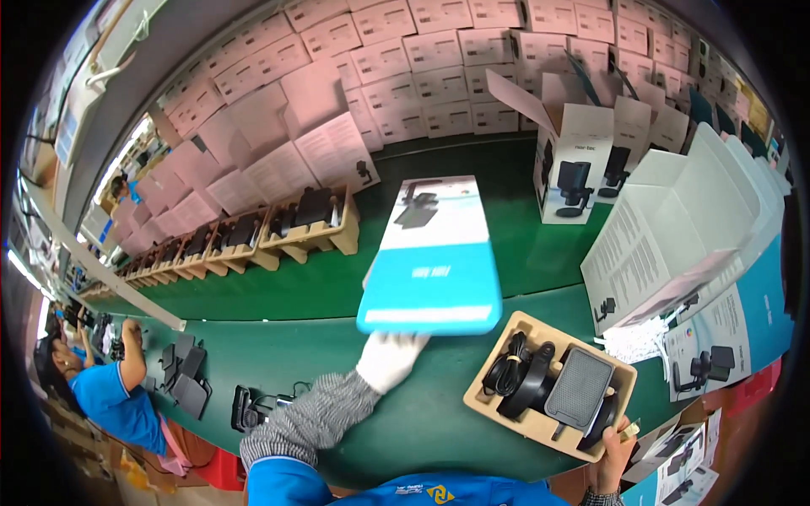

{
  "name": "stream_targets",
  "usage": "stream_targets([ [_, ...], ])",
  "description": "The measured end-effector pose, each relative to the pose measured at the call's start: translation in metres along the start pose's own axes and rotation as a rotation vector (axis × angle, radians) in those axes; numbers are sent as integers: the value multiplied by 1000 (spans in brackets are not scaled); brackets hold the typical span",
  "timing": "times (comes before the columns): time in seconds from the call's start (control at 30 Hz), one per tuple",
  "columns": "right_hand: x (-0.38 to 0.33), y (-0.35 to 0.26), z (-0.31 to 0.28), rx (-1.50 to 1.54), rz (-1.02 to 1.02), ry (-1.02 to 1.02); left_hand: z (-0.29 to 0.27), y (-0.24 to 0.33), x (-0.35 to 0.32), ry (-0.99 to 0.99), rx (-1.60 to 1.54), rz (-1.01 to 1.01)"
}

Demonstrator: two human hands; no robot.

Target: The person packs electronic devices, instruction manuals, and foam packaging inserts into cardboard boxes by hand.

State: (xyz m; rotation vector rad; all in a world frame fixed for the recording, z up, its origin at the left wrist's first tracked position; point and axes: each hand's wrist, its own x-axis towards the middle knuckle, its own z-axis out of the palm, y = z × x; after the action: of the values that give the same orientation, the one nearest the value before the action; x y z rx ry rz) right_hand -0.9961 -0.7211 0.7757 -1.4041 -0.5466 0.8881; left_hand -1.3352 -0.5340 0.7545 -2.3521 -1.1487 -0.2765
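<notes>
My left hand (392,361), in a white glove, holds up a blue and white product box (439,282) by its near end; most of the fingers are hidden behind it. A brown molded pulp tray (481,395) sits tilted on the near right of the green bench. In it lie a coiled black cable (504,371), a round black part (531,384) and a microphone with a grey mesh front (580,384). My bare right hand (616,460) grips the tray's near right corner. A small pale piece (629,431) shows at its fingers, too small to name.
Filled pulp trays (312,223) stand in a row at left, before upright white cartons. Open boxes (574,177) and a large open carton (658,244) stand at right. Stacked boxes (439,67) line the back. A co-worker (118,396) sits at left near black parts (184,375).
</notes>
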Motion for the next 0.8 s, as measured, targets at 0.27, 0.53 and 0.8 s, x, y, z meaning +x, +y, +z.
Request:
stream_targets([
  [0.27,27,-11,-8,-266,-421,150,-71,34,-89,-261,-887,-1070],
  [0.53,61,56,-24,308,-125,-395,-41,-16,2,106,-445,121],
  [0.8,30,56,-195,392,-393,-8,-70,162,115,130,-1342,-539],
])
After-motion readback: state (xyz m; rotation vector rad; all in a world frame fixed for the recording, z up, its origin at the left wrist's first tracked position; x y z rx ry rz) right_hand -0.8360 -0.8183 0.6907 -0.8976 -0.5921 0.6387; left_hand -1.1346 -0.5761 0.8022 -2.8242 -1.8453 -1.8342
